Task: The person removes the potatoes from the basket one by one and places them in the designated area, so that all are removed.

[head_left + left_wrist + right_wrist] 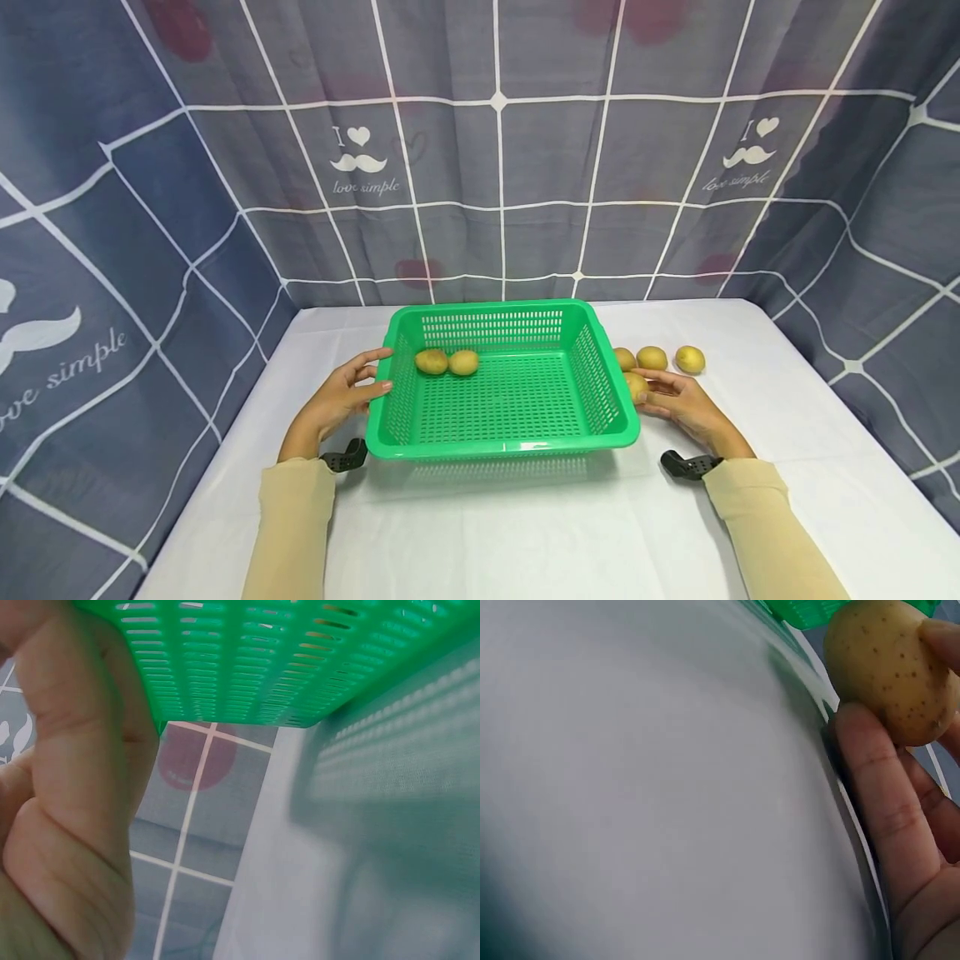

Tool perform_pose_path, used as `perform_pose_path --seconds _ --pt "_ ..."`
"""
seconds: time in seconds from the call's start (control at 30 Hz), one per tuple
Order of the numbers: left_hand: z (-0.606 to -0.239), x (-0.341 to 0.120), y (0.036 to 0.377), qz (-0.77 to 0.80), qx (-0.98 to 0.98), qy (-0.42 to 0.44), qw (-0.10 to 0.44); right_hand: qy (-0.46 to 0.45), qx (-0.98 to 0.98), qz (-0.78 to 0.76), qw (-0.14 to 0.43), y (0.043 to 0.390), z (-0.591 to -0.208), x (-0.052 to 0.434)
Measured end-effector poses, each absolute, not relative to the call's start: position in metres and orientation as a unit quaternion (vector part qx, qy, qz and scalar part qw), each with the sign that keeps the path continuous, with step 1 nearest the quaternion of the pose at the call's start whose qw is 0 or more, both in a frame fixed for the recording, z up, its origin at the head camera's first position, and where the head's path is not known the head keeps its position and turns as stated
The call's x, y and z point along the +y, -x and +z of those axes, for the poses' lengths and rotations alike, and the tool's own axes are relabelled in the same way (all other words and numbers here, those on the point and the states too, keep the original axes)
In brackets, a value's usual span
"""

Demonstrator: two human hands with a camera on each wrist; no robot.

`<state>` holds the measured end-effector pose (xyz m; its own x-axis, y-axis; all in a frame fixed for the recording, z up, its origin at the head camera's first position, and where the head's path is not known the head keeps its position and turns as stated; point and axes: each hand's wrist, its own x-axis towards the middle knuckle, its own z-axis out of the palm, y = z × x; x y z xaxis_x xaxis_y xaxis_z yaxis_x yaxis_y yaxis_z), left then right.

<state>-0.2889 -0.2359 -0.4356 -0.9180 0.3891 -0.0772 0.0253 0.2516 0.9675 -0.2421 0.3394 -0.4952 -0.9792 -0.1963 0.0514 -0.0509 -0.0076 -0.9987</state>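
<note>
While the left hand (339, 402) steadies the green basket (504, 442) with straight fingers on its left rim, the right hand (686, 408) pinches 1 potato (637, 386) on the white table (787, 467), just outside the basket's right wall. 2 potatoes (447, 362) lie inside; 3 more potatoes (660, 358) sit just behind the right hand, the nearer one.

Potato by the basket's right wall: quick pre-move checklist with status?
1. Right hand grips the potato: ok; fingers curl round it in the right wrist view.
2. Left hand steadies the green basket: ok; touching its left rim.
3. Basket floor has room: ok; only two potatoes at the back.
4. Three other potatoes away from the hand: ok.
5. Potato lifted off the white table: cannot tell.
</note>
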Motion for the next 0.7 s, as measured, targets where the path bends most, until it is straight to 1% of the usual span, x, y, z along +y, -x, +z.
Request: perform_pose_path --seconds 0.33,0.7 --pt "-0.4358 -0.2368 0.2874 0.591 0.782 -0.136 0.144 0.064 0.788 -0.61 0.046 0.2443 -0.4933 0.3419" --pt "-0.4356 -0.2352 0.2892 0.597 0.777 -0.138 0.144 0.056 0.823 -0.564 0.039 0.2467 -0.4916 0.3483"
